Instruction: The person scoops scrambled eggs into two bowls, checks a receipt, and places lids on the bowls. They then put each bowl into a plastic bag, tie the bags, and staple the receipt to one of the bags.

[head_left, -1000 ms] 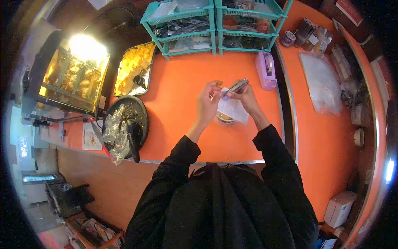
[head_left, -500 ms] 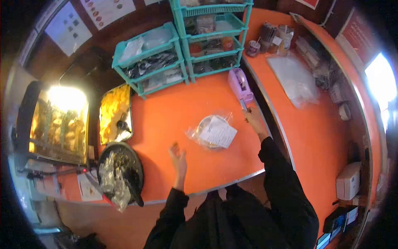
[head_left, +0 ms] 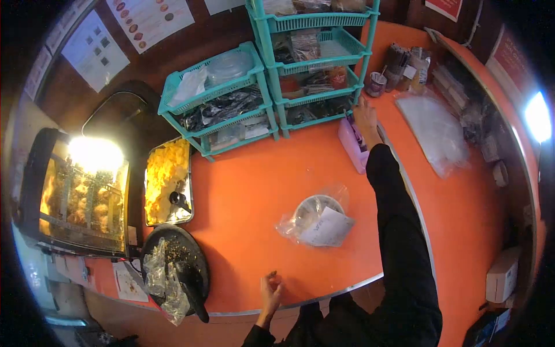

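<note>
My right hand (head_left: 365, 120) reaches to the back right of the counter, beside the far end of a purple tape dispenser (head_left: 354, 149) and close to the teal rack. Its fingers are together; I cannot tell what is in them. Near the counter's front edge, my left hand (head_left: 270, 294) hovers with loosely bent fingers, holding nothing visible. Between the hands lies a round, pale bowl (head_left: 309, 209) in a clear plastic bag. A white paper slip (head_left: 328, 227) with writing lies over the bag's front right side.
Teal racks (head_left: 267, 104) with bags and containers stand behind. At left are a lit display case (head_left: 84, 202), a metal tray (head_left: 186, 217) of yellow food and a dark round pan (head_left: 203, 254) with plastic on it. Clear bags (head_left: 433, 130) lie on the right counter.
My right hand has moved back past the tape dispenser; the small metallic tool it held no longer shows. My left hand now appears nearer the front edge, fingers more bent. The view has shifted.
</note>
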The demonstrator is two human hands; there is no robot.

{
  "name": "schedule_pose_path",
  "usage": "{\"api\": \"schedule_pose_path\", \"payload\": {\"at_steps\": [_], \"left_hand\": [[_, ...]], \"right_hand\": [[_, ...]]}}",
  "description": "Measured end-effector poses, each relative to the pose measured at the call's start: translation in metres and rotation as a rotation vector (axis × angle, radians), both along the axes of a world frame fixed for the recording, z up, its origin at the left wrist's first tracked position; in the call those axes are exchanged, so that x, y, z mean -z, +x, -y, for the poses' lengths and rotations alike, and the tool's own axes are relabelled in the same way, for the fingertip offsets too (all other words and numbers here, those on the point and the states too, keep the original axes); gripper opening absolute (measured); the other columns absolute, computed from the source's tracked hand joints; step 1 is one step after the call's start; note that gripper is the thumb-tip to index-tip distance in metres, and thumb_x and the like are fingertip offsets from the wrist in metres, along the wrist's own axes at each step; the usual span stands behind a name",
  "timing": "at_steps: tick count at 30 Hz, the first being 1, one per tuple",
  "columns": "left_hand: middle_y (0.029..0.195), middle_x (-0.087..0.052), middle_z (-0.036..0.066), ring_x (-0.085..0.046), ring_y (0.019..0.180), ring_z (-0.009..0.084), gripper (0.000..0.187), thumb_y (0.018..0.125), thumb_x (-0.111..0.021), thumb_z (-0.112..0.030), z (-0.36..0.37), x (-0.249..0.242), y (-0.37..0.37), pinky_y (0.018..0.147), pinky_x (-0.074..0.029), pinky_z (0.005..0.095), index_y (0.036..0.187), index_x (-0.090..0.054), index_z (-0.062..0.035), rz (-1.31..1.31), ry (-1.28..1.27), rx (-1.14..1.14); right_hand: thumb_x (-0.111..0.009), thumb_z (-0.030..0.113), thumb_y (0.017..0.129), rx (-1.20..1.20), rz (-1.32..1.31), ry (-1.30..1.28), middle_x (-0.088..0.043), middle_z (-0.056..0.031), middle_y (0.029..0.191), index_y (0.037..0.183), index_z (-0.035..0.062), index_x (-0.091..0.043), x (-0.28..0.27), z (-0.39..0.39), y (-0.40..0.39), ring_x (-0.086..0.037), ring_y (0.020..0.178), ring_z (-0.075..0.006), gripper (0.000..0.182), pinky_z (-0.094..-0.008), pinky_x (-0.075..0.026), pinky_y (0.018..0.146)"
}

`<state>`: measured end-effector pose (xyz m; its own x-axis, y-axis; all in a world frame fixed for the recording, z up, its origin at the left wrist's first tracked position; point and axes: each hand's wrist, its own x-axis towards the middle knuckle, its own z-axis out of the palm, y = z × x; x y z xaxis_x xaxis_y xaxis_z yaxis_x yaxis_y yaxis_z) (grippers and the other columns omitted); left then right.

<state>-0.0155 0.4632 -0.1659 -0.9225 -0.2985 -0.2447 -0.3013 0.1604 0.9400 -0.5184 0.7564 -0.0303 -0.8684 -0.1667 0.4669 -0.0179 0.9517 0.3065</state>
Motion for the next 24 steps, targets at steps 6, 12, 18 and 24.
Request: {"api": "schedule_pose_path", "payload": {"at_steps": [6, 12, 18, 24], "left_hand": [[0.105, -0.049, 0.014, -0.053, 0.091, 0.0189, 0.04, 0.076, -0.058, -0.003, 0.007, -0.01, 0.01, 0.076, -0.045, 0.0298, 0.112, -0.042, 0.002, 0.07, 0.13, -0.079], [0.108, -0.048, 0.013, -0.051, 0.093, 0.0175, 0.047, 0.075, -0.06, -0.005, -0.006, -0.027, -0.009, 0.075, -0.045, 0.0292, 0.117, -0.038, -0.0007, 0.103, 0.215, 0.012], [0.11, -0.047, 0.013, -0.049, 0.093, 0.0199, 0.062, 0.073, -0.06, -0.004, -0.047, -0.061, -0.086, 0.076, -0.045, 0.0287, 0.125, -0.027, -0.0014, -0.029, 0.281, 0.093], [0.115, -0.047, 0.01, -0.048, 0.102, 0.0205, 0.062, 0.067, -0.061, 0.0, -0.071, -0.019, -0.135, 0.081, -0.045, 0.0334, 0.123, -0.034, -0.0021, -0.058, 0.58, 0.241]], "right_hand": [[-0.063, 0.034, 0.07, 0.334, -0.101, -0.596, -0.047, -0.0173, 0.11, 0.114, 0.006, -0.045, 0.044, -0.077, -0.013, -0.048, 0.098, -0.0342, 0.055, -0.0466, -0.043, 0.073], [-0.061, 0.03, 0.073, 0.089, -0.487, -0.332, -0.05, -0.019, 0.105, 0.106, 0.0023, -0.047, 0.015, -0.097, 0.029, -0.052, 0.086, -0.0362, 0.045, -0.042, -0.043, 0.072], [-0.057, 0.011, 0.075, -0.493, 0.729, -1.039, -0.059, -0.0105, 0.087, 0.091, 0.0017, -0.057, 0.021, 0.0, 0.183, -0.055, 0.082, -0.0213, 0.019, -0.0359, -0.044, 0.073], [-0.041, 0.03, 0.089, -0.615, 1.114, -2.153, -0.053, 0.0, 0.101, 0.11, 0.0093, -0.051, 0.038, 0.028, 0.284, -0.05, 0.088, -0.0112, 0.031, -0.0274, -0.043, 0.077]]}}
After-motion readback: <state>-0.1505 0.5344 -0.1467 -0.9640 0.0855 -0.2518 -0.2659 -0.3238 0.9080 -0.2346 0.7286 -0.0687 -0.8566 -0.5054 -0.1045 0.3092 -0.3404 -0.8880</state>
